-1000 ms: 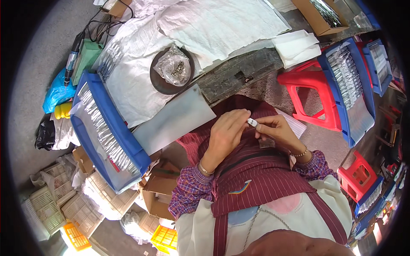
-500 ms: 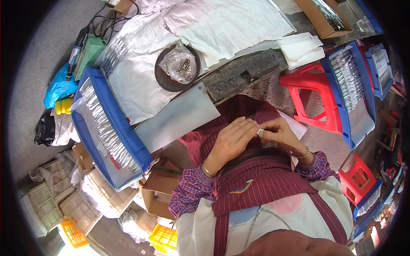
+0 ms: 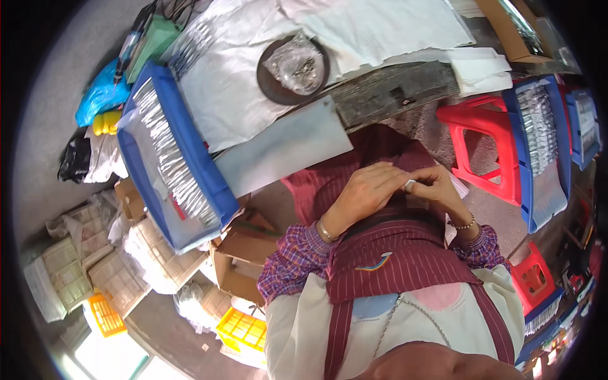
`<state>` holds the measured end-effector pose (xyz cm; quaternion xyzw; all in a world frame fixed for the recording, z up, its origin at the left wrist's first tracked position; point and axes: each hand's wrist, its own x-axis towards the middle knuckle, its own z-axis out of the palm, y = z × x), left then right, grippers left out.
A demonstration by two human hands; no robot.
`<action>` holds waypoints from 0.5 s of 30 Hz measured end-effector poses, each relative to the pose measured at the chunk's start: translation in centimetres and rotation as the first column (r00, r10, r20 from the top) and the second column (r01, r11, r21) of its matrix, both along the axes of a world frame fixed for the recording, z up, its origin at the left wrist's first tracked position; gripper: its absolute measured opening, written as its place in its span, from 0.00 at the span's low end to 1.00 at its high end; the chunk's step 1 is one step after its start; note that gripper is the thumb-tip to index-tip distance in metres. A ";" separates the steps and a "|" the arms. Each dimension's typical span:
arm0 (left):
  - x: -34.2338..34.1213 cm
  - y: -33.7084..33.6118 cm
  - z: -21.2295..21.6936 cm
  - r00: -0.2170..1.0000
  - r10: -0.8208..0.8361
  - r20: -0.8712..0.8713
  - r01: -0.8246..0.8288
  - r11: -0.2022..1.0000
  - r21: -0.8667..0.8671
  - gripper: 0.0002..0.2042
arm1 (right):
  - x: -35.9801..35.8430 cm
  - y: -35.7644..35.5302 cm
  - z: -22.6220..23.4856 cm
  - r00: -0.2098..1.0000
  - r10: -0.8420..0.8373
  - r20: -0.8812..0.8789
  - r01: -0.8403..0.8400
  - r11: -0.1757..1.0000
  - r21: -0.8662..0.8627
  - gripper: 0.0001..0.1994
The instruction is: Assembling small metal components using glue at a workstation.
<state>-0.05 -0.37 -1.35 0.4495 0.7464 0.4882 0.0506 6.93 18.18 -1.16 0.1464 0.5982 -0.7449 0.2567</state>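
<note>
Over the lap, against the striped maroon apron (image 3: pixel 405 253), the two hands meet around a small white piece (image 3: pixel 410 185). The left hand (image 3: pixel 364 193) curls its fingers toward the piece from the near side, and the right hand (image 3: pixel 437 187) pinches it at the fingertips, so both are closed on it; what the piece is cannot be told, as it is too small. It sits between the two hands, just above the apron's upper edge.

Beyond the hands from the apron lies the surface (image 3: pixel 392 88), a worn grey slab draped with white cloth (image 3: pixel 380 28). On that cloth stands a dark round dish (image 3: pixel 269 82) holding a crumpled clear bag (image 3: pixel 294 63). A pale grey flat sheet (image 3: pixel 285 149) slopes from the surface's edge toward the left hand.

To the left of the apron, a blue tray (image 3: pixel 209 183) holds rows of small silvery packets. To the apron's right stands a red stool (image 3: pixel 481 152), and touching it on the far side is another blue tray (image 3: pixel 522 158) filled with similar packets. Cardboard boxes (image 3: pixel 244 244) lie below the first tray, near the left elbow.
</note>
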 end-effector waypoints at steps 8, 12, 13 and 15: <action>0.0 -0.2 -0.2 1.000 -0.002 0.006 0.003 1.000 -0.019 0.15 | -0.3 0.2 0.1 0.989 -0.001 0.145 0.016 0.994 -0.104 0.10; -0.1 -0.5 0.8 1.000 -0.012 -0.004 0.012 1.000 -0.022 0.15 | -0.3 -0.1 0.4 0.992 0.027 0.120 -0.023 0.999 -0.032 0.10; -0.2 -0.6 0.9 1.000 -0.017 -0.024 0.016 1.000 -0.026 0.15 | -0.3 -0.1 0.5 0.993 0.019 0.118 -0.017 1.000 -0.022 0.10; -0.2 -0.8 1.2 0.998 -0.021 -0.062 0.019 0.999 -0.034 0.15 | -0.4 0.1 0.7 0.994 0.079 0.073 -0.075 0.996 -0.050 0.10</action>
